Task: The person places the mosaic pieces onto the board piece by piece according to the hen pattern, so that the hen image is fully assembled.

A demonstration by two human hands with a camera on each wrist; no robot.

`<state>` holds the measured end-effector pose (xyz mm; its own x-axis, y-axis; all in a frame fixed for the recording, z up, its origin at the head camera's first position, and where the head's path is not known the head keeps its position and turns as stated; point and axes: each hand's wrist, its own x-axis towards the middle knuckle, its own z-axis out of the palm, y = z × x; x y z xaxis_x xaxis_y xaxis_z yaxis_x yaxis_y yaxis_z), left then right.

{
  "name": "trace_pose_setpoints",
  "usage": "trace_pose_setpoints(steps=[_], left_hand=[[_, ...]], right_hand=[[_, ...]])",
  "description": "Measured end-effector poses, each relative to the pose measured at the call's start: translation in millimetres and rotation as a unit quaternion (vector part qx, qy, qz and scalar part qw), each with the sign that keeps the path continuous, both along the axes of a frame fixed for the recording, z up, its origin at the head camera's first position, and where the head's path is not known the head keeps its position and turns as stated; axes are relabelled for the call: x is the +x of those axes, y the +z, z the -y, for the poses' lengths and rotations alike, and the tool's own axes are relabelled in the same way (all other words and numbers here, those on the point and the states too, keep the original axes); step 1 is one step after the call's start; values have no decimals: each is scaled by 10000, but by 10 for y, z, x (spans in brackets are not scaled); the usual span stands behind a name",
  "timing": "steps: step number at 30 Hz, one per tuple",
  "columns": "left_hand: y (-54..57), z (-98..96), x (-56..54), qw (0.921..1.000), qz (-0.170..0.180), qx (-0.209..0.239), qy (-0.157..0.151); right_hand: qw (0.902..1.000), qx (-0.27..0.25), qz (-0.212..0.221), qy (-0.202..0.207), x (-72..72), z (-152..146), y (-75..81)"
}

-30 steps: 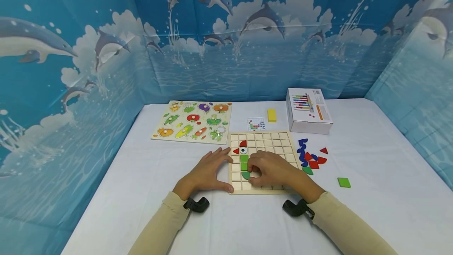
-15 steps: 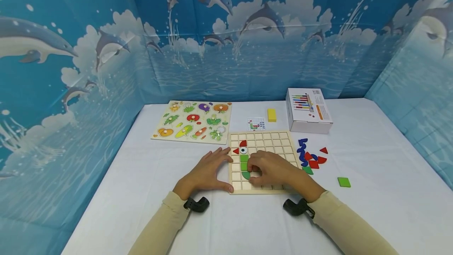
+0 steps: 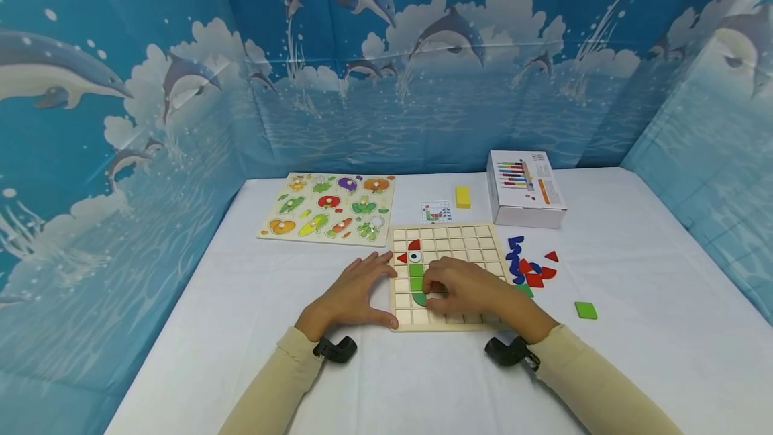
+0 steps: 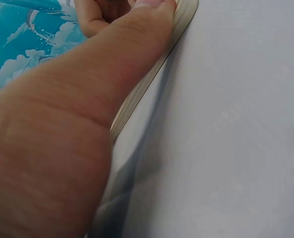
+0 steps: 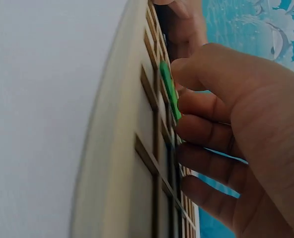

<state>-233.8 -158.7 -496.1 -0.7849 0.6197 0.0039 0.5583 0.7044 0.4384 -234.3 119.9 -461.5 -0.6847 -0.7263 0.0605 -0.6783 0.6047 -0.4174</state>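
Note:
A wooden grid board (image 3: 471, 244) lies on the table in the head view. Down its left part run a red quarter-circle, a red triangle, an eye tile (image 3: 415, 257) and two green squares (image 3: 416, 276). Below them sits a green quarter-circle piece (image 3: 419, 299), pinched between thumb and fingers of my right hand (image 3: 461, 285). The right wrist view shows that green piece (image 5: 168, 82) edge-on in the grid, thumb and index finger against it. My left hand (image 3: 353, 292) rests against the board's left edge, thumb at the near corner, fingers spread; its thumb (image 4: 137, 39) touches the frame.
Blue pieces (image 3: 515, 257) and red pieces (image 3: 534, 280) lie in a loose pile right of the board, a green square (image 3: 586, 310) apart from them. Behind are a vegetable puzzle (image 3: 329, 210), a pattern card (image 3: 436, 211), a yellow block (image 3: 463, 197) and a white box (image 3: 525, 190).
Hardly anything differs. The right hand and wrist have shifted very slightly at the green quarter-circle piece; the left hand stays in place.

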Motion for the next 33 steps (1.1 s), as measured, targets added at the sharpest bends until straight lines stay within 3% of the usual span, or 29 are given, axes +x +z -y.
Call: trace_pose_setpoints(steps=[4, 8, 16, 26, 33], left_hand=[[-16, 7, -13, 10000, -14, -10, -2], [-19, -13, -19, 10000, -13, 30, -21], [-45, -12, -6, 10000, -25, -10, 18], [-10, 12, 10, 10000, -32, 47, 19], [-10, 3, 11, 10000, 4, 59, 37]], right_hand=[[9994, -159, 315, -52, 14, -150, 44], [9991, -240, 270, -198, 36, -435, 54], [9944, -258, 369, -951, 190, -1230, 62], [9745, 567, 409, -2131, 479, -2087, 30], [9767, 378, 17, -2112, 607, -2378, -108]])
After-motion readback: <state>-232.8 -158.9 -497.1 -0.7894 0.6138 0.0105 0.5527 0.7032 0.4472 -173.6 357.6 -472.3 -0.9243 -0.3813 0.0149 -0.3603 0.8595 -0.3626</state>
